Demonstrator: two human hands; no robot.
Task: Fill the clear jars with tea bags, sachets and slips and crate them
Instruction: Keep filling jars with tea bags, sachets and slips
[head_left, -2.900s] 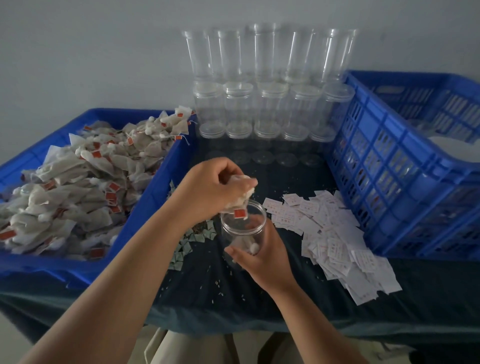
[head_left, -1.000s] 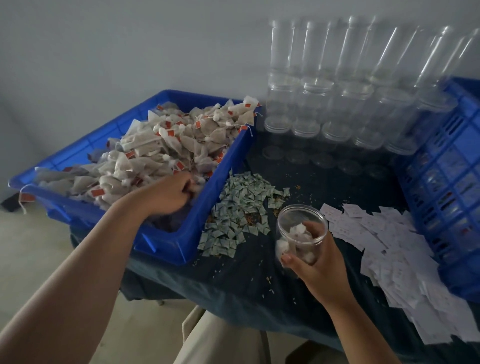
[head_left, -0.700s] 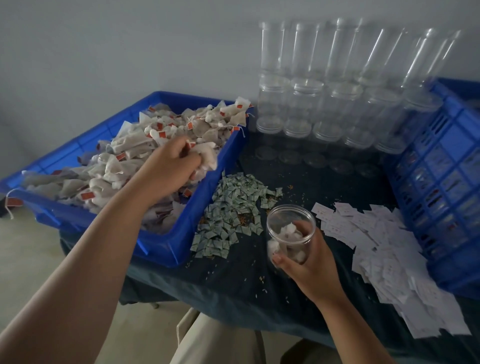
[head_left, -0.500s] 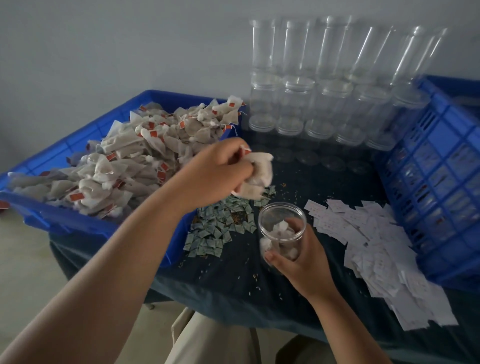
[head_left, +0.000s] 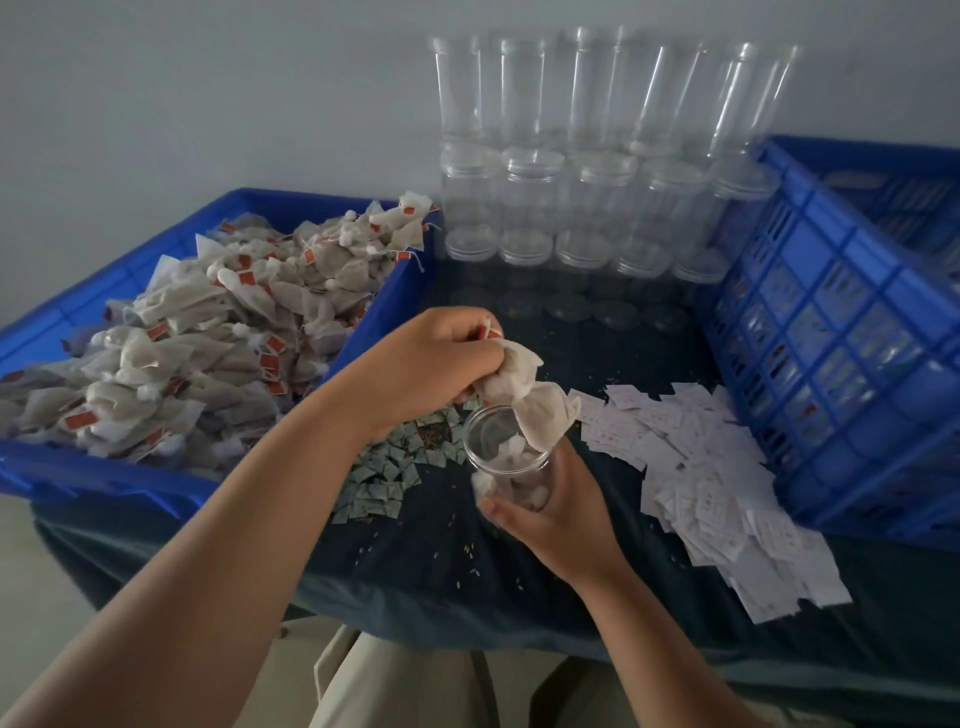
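Right hand (head_left: 563, 525) grips jar (head_left: 506, 454); tea bags (head_left: 543, 418) in left hand (head_left: 426, 364) overhang rim.

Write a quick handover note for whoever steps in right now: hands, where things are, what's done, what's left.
Left hand grips a bunch of tea bags over the jar; right hand holds that jar, some bags already inside.
Tea bag bin left, sachets and slips on the cloth, empty jars at the back, crate right.
Left to do: drop bags, add sachet and slip, crate it.
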